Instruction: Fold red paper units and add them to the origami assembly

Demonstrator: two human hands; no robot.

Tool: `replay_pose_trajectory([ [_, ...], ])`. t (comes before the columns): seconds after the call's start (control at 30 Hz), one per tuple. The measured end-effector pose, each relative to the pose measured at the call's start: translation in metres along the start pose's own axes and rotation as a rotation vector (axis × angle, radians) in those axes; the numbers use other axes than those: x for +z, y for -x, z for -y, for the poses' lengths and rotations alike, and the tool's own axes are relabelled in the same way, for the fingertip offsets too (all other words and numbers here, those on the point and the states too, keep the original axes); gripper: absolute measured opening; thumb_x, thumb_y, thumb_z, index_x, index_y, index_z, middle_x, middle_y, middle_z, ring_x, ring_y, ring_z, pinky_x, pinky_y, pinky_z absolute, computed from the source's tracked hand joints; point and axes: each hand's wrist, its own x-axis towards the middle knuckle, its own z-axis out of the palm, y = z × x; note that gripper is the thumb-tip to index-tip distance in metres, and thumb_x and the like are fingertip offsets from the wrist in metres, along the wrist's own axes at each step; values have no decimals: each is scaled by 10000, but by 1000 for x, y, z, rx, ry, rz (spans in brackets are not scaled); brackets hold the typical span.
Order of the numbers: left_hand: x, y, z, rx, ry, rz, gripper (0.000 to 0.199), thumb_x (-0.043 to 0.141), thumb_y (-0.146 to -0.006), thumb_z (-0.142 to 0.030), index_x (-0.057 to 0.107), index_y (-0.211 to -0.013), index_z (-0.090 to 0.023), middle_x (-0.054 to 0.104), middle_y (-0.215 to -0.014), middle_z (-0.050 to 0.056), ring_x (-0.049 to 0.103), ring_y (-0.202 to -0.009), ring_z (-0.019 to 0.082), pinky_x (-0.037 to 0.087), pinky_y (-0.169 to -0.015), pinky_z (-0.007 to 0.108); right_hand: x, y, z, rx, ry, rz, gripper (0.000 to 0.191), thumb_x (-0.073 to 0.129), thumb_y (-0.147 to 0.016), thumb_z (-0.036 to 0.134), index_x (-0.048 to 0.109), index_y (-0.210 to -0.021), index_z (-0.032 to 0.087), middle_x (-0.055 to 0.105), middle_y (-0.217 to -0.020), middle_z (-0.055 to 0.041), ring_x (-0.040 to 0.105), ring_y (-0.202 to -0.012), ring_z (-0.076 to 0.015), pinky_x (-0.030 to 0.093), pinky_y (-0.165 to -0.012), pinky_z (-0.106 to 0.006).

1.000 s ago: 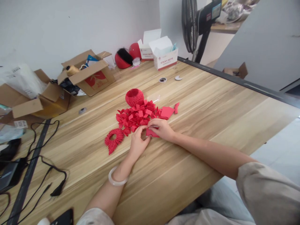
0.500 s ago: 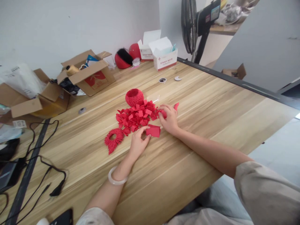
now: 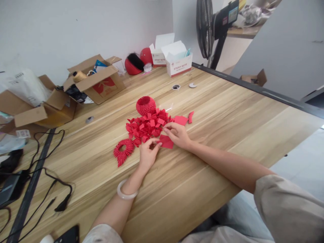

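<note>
One card (image 3: 166, 142), long axis left-to-right, lies just nearer than the pile (image 3: 148, 124), left end pinched by the left hand (image 3: 148, 153). The right hand (image 3: 178, 135) curls beside the pile, grip unclear. Table (image 3: 227, 128) extends rightward.

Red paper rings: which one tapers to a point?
The flatter ring, nearest the left hand; the other ring, behind the loose pile, is rounded like a bowl.

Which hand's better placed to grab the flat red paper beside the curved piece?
Probably the right hand: it's closer to that paper, while the left hand is at another red sheet.
</note>
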Motion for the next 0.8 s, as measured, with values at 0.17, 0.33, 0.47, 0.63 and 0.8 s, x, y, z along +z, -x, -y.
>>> replay_pose_trajectory([
  [0.17, -1, 0, -2, -10, 17, -48, 159, 629, -741, -287, 651, -834, -159, 595, -669, 4, 504, -579, 98, 404, -568, 205, -1, 3, 7, -99, -32, 220, 160, 570, -827, 310, 629, -798, 164, 660, -786, -54, 598, -714, -129, 485, -685, -249],
  [0.33, -2, -1, -4, 0, 12, -59, 159, 617, -748, -272, 644, -848, -152, 571, -668, 1, 486, -580, 90, 390, -562, 197, 1, 3, 4, -107, -30, 234, 165, 629, -787, 325, 639, -781, 161, 668, -781, -55, 603, -714, -133, 487, -698, -253],
  [0.47, -1, -1, -6, -9, 103, -73, 181, 625, -750, -282, 629, -864, -142, 598, -720, 13, 536, -653, 102, 429, -621, 201, 4, 4, -1, -106, 10, 218, 112, 595, -805, 250, 637, -768, 153, 664, -746, -50, 600, -679, -127, 485, -668, -244],
  [0.63, 1, -1, -9, -21, 195, -79, 210, 638, -747, -300, 625, -883, -141, 640, -789, 37, 581, -732, 121, 473, -682, 223, 5, 4, -4, -96, 26, 203, 84, 593, -797, 217, 634, -782, 146, 657, -733, -48, 600, -664, -126, 486, -650, -241],
  [0.8, 2, -1, -9, -37, 236, -91, 236, 650, -735, -304, 617, -906, -145, 647, -805, 41, 600, -751, 129, 496, -685, 235, 4, 3, -1, -131, 47, 226, 98, 616, -784, 249, 627, -813, 155, 656, -794, -61, 602, -747, -150, 498, -709, -277],
])
